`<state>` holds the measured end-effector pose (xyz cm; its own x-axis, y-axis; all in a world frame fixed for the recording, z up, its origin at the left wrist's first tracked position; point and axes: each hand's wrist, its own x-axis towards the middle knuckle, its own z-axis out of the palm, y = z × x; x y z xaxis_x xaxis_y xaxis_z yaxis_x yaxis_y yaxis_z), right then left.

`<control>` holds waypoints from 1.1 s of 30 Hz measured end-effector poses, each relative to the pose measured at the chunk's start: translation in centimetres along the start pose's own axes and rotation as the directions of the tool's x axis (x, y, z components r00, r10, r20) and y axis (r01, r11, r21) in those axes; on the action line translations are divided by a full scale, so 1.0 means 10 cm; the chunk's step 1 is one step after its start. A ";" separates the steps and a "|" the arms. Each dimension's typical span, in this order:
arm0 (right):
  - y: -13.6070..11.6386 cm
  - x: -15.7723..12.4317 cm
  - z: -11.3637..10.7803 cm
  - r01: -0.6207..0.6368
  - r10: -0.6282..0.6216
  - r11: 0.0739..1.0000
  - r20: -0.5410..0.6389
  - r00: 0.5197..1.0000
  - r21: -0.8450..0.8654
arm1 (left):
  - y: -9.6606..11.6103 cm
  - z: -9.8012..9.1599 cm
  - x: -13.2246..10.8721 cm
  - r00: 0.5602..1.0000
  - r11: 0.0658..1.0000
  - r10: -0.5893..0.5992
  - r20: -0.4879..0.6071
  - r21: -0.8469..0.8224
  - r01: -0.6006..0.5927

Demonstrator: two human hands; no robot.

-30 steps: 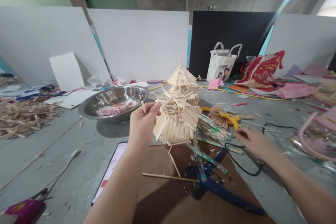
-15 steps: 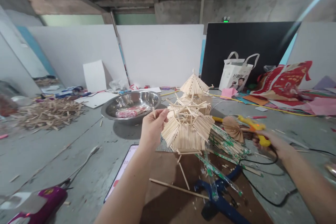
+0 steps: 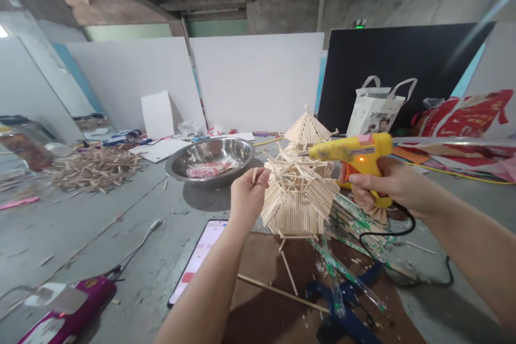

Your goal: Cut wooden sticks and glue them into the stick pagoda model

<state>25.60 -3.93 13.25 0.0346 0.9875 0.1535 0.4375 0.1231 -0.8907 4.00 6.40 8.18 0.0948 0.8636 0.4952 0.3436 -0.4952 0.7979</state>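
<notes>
A small pagoda-like model (image 3: 298, 209) built of thin wooden sticks stands before me, with a pointed roof (image 3: 307, 126) rising behind its flared lower tier. At its left side, my left hand (image 3: 249, 193) pinches a short wooden stick (image 3: 255, 174), whose end shows above the fingers. My right hand (image 3: 377, 185) grips a yellow hot glue gun (image 3: 360, 151) with its orange light lit. The nozzle points left, over the open lattice of sticks on the model's upper part; whether it touches them I cannot tell.
A brown board (image 3: 258, 312) lies under the model, with a blue tool (image 3: 346, 312) on it. Green-wrapped sticks (image 3: 358, 220) lie to the right. A phone (image 3: 197, 263), steel basin (image 3: 171, 169), purple power strip (image 3: 88, 301) and stick pile (image 3: 97, 169) are leftward.
My right hand has brought the glue gun up and leftward from beside the model to above its lattice. My left hand still pinches the stick near the model. The view has shifted slightly.
</notes>
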 end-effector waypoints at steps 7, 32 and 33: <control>-0.12 0.22 0.11 -0.060 0.087 0.983 0.153 0.984 -0.173 | 0.01 0.03 -0.01 1.000 1.000 0.005 0.007 0.016 -0.005; -0.12 0.33 0.16 -0.060 0.097 0.980 0.190 0.977 -0.190 | 0.03 0.04 -0.01 0.999 0.993 0.026 -0.019 0.119 -0.024; -0.12 0.33 0.16 -0.059 0.094 0.981 0.187 0.978 -0.183 | 0.03 0.04 -0.01 0.999 0.992 0.030 -0.019 0.124 -0.028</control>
<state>23.78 -0.71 14.11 -0.0930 0.9956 -0.0134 0.5919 0.0445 -0.8048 4.49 6.23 8.19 0.0874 0.8464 0.5254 0.4539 -0.5033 0.7353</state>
